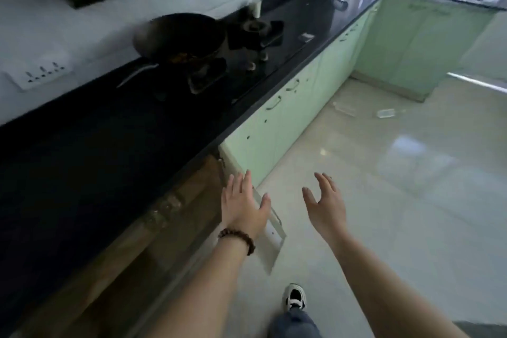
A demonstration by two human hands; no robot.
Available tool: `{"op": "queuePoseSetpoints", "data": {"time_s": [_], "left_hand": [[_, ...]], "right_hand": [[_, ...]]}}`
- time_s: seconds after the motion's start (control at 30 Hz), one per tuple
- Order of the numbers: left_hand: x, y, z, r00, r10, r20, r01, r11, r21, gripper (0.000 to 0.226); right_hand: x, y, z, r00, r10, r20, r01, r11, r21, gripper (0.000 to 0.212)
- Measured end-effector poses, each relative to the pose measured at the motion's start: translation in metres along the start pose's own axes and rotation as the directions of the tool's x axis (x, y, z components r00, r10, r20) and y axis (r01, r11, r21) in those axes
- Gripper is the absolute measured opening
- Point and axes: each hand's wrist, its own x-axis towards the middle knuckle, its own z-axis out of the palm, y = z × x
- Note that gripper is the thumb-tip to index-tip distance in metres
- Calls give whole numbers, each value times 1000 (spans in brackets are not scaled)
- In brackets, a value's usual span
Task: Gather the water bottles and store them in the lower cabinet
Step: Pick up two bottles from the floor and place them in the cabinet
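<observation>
Plainly no legible writing, left hand and right hand spread, empty, bottles on floor.

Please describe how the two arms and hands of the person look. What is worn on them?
Both forearms are bare, with no sleeves visible. The left hand has a bracelet of dark brown round beads at the wrist. The right hand shows no bracelet or glove.

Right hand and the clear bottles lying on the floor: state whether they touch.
Apart. The head view shows the right hand open in mid-air near the person, while the two bottles lie far ahead on the floor, bare tile between them.
</observation>
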Motion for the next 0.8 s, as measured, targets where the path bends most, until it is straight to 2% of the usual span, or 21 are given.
{"op": "queuePoseSetpoints", "data": {"time_s": [0.17,0.37,0.8], "left_hand": [[32,79,38,987,143,79,-144,989,14,71],[84,166,94,961,256,110,-260,965,28,70],[224,371,230,946,290,144,-288,957,-29,70]], "right_hand": [[22,52,-72,975,146,-165,-142,989,40,54],[77,106,-131,946,227,-231,-215,974,77,54],[268,223,-270,924,282,-259,-273,959,70,51]]}}
